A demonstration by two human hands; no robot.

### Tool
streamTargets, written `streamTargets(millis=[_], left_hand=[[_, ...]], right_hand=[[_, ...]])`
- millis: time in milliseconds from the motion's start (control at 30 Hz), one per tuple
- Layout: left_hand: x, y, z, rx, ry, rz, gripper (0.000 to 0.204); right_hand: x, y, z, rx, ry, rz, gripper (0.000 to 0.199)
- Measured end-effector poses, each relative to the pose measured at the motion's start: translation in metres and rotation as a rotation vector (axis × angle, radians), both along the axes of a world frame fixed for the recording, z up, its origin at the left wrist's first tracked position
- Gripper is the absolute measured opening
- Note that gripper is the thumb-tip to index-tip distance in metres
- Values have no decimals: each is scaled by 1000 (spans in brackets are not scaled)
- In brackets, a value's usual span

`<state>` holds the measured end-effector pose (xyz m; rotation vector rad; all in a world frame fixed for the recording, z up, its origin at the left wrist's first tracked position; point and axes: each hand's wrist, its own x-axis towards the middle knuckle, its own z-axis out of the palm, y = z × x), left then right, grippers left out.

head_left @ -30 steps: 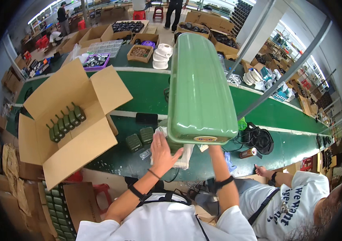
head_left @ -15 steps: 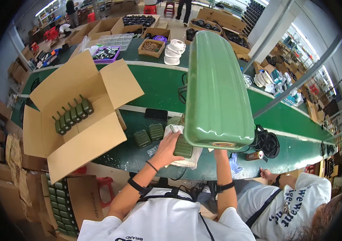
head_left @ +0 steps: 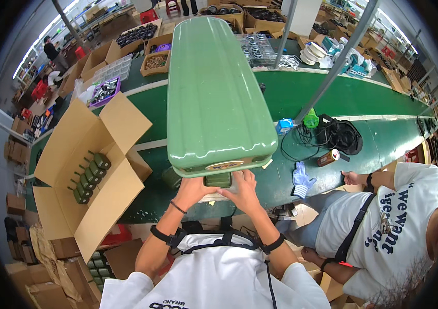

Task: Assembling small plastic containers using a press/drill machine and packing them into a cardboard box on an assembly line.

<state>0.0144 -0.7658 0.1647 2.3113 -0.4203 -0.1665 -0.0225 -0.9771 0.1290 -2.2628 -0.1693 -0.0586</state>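
Between my two hands is a small green ribbed case (head_left: 218, 179), its upper part hidden by a large green ribbed lamp-like housing (head_left: 219, 98). My left hand (head_left: 193, 191) grips the case's left side, fingertips out of sight. On the right side, my right hand (head_left: 242, 190) has its thumb on the lower edge and its fingers curled round. Beneath the hands shows a bit of white cloth (head_left: 211, 196) on the green table. Another green case (head_left: 171, 178) lies left of my left hand, partly covered by the housing.
At left an open carton (head_left: 113, 198) holds several green cases (head_left: 95, 170) with straps. Right of the housing are black cables, a black headgear-like item (head_left: 340, 135), a brown can (head_left: 328, 157) and a blue-white glove (head_left: 302, 180). A co-worker's hand (head_left: 352, 178) rests at the table edge.
My view has shifted, so the housing appears further left. My right hand, hidden behind the housing before, now shows on the case beside the left. The co-worker's second arm has come into view.
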Motion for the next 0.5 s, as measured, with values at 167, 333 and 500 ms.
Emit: streamTargets(millis=[167,333,500], left_hand=[[-8,17,45,-109,112,-49,81],[-86,44,63,-344,224,175,96],[-139,98,147,-124,63,236,90]], right_hand=[[-12,2,27,-46,-28,84,76],[-53,23,62,459,484,202,64],[-64,68,80,906,705,530,53]])
